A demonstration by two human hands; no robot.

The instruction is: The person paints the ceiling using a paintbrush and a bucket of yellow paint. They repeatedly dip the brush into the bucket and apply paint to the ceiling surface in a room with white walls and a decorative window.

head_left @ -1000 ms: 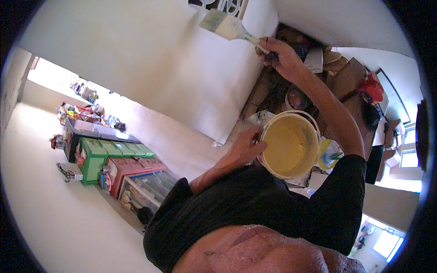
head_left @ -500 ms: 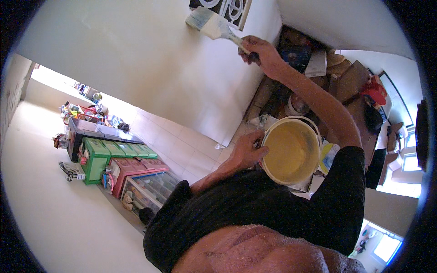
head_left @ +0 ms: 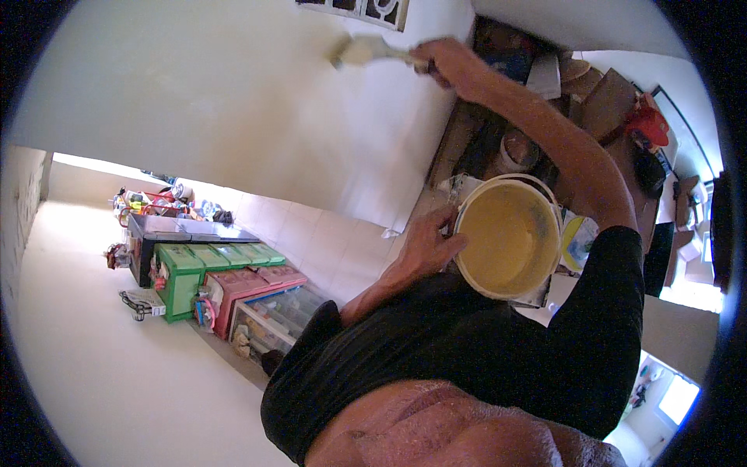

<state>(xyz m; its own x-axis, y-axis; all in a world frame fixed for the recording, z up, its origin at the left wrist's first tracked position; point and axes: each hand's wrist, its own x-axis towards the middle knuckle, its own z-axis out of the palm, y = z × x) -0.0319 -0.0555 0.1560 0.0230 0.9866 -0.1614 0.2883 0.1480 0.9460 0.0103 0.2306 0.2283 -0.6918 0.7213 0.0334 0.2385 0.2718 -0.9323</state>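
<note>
My left hand (head_left: 429, 245) grips the rim of a pale yellow paint bucket (head_left: 506, 241), its thumb over the edge. Yellowish paint coats the bucket's inside, and its handle arches along the far rim. My right hand (head_left: 451, 66) is stretched up and away, closed round the handle of a wide paintbrush (head_left: 369, 51). The brush's bristles lie at the white wall (head_left: 233, 101), smeared by motion; whether they press on it is hard to tell. A darker, damp-looking patch shows on the wall below the brush.
A white decorative grille (head_left: 366, 11) sits in the wall above the brush. Green drawers (head_left: 183, 284), pink drawers (head_left: 233, 292) and a clear container (head_left: 272, 315) line the left. Behind my right arm are another bucket (head_left: 517, 152), cardboard (head_left: 611, 105) and a red item (head_left: 647, 126).
The brush has turned more level and sits lower relative to the grille, its bristles now blurred. My left hand still holds the bucket. The whole view has shifted slightly.
</note>
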